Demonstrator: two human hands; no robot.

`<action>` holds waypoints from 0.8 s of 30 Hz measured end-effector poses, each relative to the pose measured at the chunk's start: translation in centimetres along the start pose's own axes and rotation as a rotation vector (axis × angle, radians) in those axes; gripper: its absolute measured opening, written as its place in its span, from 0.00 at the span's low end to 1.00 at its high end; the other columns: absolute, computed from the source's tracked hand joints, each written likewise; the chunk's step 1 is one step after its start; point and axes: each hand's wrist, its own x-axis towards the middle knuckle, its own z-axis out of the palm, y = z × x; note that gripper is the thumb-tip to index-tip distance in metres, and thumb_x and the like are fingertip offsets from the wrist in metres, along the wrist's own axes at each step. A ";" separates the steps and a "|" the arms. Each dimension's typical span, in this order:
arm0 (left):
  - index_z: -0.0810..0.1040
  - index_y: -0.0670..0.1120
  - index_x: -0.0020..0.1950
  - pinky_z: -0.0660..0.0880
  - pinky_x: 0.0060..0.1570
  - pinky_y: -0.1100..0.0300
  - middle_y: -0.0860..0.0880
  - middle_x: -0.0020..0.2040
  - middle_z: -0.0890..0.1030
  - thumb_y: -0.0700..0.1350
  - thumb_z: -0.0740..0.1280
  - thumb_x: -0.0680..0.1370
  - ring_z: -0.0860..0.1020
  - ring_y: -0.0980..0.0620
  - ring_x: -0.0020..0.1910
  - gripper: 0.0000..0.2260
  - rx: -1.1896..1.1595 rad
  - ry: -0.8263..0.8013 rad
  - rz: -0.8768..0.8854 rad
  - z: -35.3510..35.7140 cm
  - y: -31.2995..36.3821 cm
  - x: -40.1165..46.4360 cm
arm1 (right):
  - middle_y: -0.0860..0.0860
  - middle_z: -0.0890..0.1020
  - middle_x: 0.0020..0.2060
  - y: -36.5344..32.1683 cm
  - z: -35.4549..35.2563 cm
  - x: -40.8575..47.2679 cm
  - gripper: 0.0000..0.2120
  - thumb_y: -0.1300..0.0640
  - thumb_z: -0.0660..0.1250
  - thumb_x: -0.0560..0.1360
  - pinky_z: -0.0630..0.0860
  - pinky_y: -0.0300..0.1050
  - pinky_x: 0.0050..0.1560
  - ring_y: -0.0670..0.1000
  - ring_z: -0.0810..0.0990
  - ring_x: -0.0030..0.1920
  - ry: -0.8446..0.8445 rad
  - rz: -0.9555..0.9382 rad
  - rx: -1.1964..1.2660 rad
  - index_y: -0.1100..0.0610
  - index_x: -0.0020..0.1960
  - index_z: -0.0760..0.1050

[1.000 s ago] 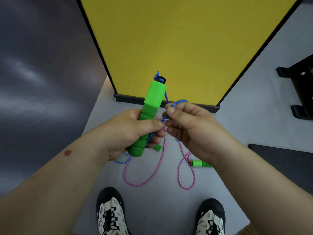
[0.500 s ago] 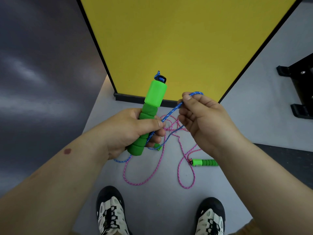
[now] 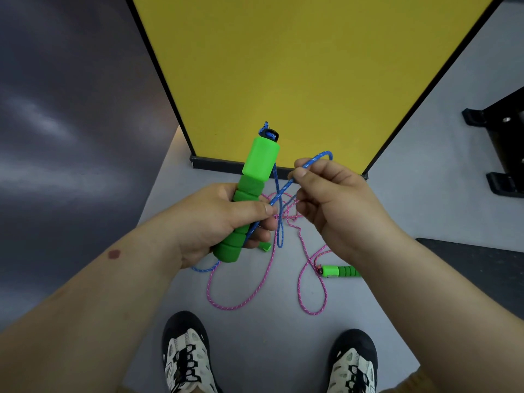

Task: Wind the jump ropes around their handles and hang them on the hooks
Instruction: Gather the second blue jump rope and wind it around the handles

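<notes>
Biggest thing in view is a tall yellow panel point(image 3: 306, 69) with a thin black frame, standing straight ahead on a dark base strip that meets the floor. Left of it there's a dark grey wall point(image 3: 65, 131) with some blurry pale sheen on it, matte otherwise. The floor point(image 3: 255, 330) is plain light grey, smooth looking, and runs on past the panel on the right side too. Off at the right edge sit the black feet of some piece of equipment point(image 3: 499, 148), can't tell what it is, and below that a dark mat point(image 3: 476, 259) cuts in from the right. Down at the bottom you get two black and white shoes point(image 3: 187, 361), toes pointing at the panel. Then the ropes: a pink rope point(image 3: 304, 285) is sprawled in loose loops on the floor between the shoes and the panel, with its green handle on the floor point(image 3: 340, 271) lying flat, partly hidden behind the right forearm. The left hand point(image 3: 215, 222) is wrapped around the ribbed grip of a green handle point(image 3: 252, 194), held up off the floor and tilted so its black cap end points toward the panel. The blue rope point(image 3: 279, 219) comes out of that cap, hangs down in a loop beside the handle, and one strand runs under the left thumb. The right hand point(image 3: 334, 202) pinches a bend of that blue rope just beside the handle, and the two hands aren't touching.
</notes>
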 end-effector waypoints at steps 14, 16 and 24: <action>0.81 0.41 0.51 0.79 0.36 0.60 0.46 0.39 0.85 0.40 0.70 0.79 0.83 0.52 0.36 0.04 0.013 0.006 0.019 0.0 0.0 -0.1 | 0.52 0.84 0.43 0.4 0.6 -0.8 0.04 0.59 0.68 0.79 0.75 0.40 0.38 0.46 0.76 0.34 -0.199 0.104 -0.097 0.56 0.48 0.81; 0.81 0.41 0.51 0.80 0.37 0.60 0.46 0.39 0.85 0.40 0.70 0.79 0.83 0.52 0.36 0.04 0.010 0.015 0.015 0.0 0.0 0.0 | 0.50 0.84 0.40 0.5 0.6 -0.8 0.04 0.60 0.68 0.79 0.75 0.40 0.37 0.46 0.76 0.34 -0.169 0.085 -0.109 0.56 0.47 0.81; 0.81 0.41 0.52 0.80 0.38 0.60 0.46 0.40 0.85 0.41 0.71 0.78 0.82 0.51 0.36 0.05 0.005 -0.001 -0.006 0.0 -0.1 0.0 | 0.52 0.82 0.44 -0.5 -0.3 0.2 0.04 0.56 0.70 0.79 0.74 0.40 0.34 0.47 0.74 0.34 0.133 0.015 0.040 0.57 0.48 0.79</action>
